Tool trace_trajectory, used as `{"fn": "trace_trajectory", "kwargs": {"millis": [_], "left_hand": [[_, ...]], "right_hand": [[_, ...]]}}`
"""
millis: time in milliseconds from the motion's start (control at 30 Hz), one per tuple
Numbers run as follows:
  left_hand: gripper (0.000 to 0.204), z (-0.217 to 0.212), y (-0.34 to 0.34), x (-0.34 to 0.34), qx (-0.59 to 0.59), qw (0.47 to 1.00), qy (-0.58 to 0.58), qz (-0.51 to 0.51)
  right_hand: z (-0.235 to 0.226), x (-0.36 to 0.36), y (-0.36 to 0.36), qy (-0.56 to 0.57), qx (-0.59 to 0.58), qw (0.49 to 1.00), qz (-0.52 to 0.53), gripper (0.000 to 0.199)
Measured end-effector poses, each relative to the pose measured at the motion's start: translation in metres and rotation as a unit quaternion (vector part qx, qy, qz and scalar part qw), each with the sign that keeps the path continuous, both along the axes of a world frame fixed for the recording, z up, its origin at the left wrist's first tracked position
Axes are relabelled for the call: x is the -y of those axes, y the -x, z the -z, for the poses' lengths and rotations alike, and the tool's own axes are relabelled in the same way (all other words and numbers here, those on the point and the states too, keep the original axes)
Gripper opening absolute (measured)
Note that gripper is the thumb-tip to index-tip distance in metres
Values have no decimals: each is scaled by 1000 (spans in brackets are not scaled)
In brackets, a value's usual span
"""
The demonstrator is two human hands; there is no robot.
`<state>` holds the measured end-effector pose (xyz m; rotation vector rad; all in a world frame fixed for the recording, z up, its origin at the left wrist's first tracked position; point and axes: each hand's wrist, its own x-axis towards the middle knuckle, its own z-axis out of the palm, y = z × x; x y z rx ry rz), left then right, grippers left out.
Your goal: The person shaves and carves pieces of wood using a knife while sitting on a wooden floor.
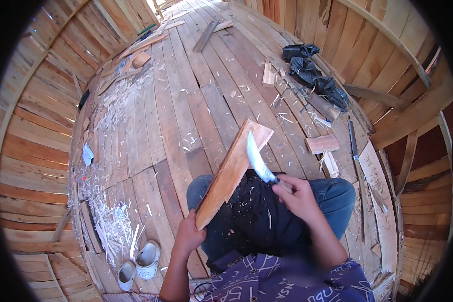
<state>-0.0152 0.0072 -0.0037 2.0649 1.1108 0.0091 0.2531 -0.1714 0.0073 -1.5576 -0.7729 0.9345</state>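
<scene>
A long wooden board (226, 173) slants up and away in front of my lap, its far end notched beside the blade. My left hand (190, 232) is closed round its near end. In my right hand (298, 196) is the handle of a curved knife (258, 160) with a broad, shiny blade. The blade points away from me and overlaps the board's right side near the far end; whether it touches the wood I cannot tell. Wood chips lie on the dark cloth (251, 206) over my lap.
Pale shavings (113, 229) heap on the plank floor at left, near a pair of light clogs (147, 259). Black plastic bags (314, 78), wood blocks (322, 144) and a long dark tool (353, 140) lie at right. Plank walls rise on both sides.
</scene>
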Motion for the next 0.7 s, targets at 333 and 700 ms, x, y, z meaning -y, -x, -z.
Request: {"fn": "trace_trajectory", "kwargs": {"millis": [333,700], "left_hand": [[48,16,7,5,92,996,-2,-17],[34,-16,-10,9,43,997,-48,-30]], "right_hand": [[11,1,16,0,208,975,75,29],[-22,49,17,111,302,946,-30,28]]}}
